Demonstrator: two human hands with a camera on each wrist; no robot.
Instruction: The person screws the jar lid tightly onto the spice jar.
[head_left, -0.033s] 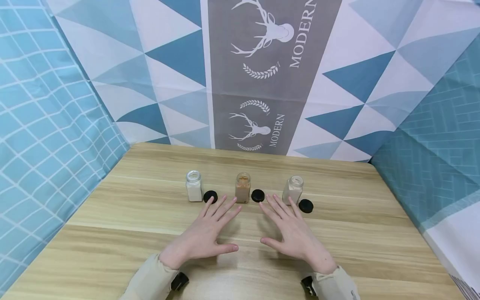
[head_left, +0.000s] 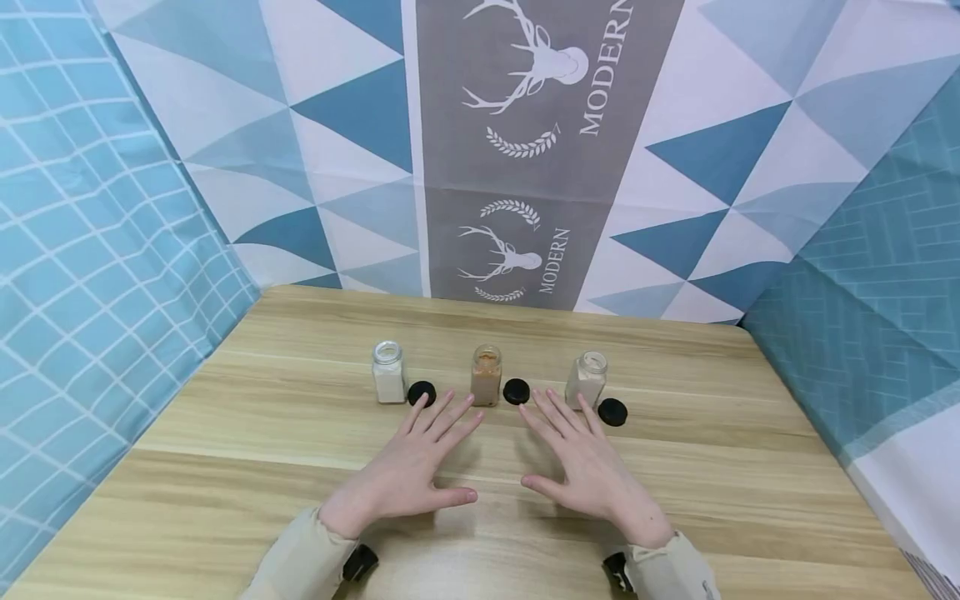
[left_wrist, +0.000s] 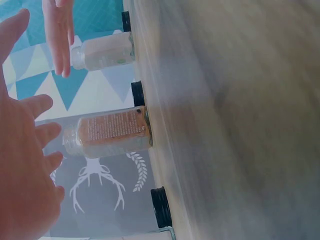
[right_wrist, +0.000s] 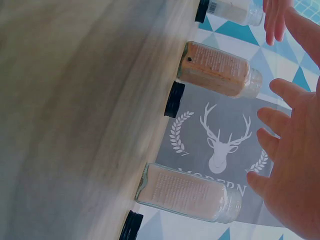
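Note:
Three uncapped glass jars stand in a row on the wooden table: a white-filled jar (head_left: 389, 379) at the left, a jar of orange-brown powder (head_left: 486, 379) in the middle, and a jar of pale powder (head_left: 586, 382) at the right. Beside each lies a black lid: the left lid (head_left: 422, 393), the middle lid (head_left: 517, 391) and the right lid (head_left: 612, 412). My left hand (head_left: 420, 467) is held above the table with fingers spread, holding nothing. Likewise spread, my right hand (head_left: 581, 462) hovers before the middle lid and right jar. Both wrist views show the hands apart from the jars.
The table (head_left: 225, 467) runs back to a patterned cloth (head_left: 360, 125) with deer prints. Blue checked cloth (head_left: 90, 250) hangs along the left side, and teal cloth (head_left: 870, 308) along the right. Black straps with devices sit at both wrists.

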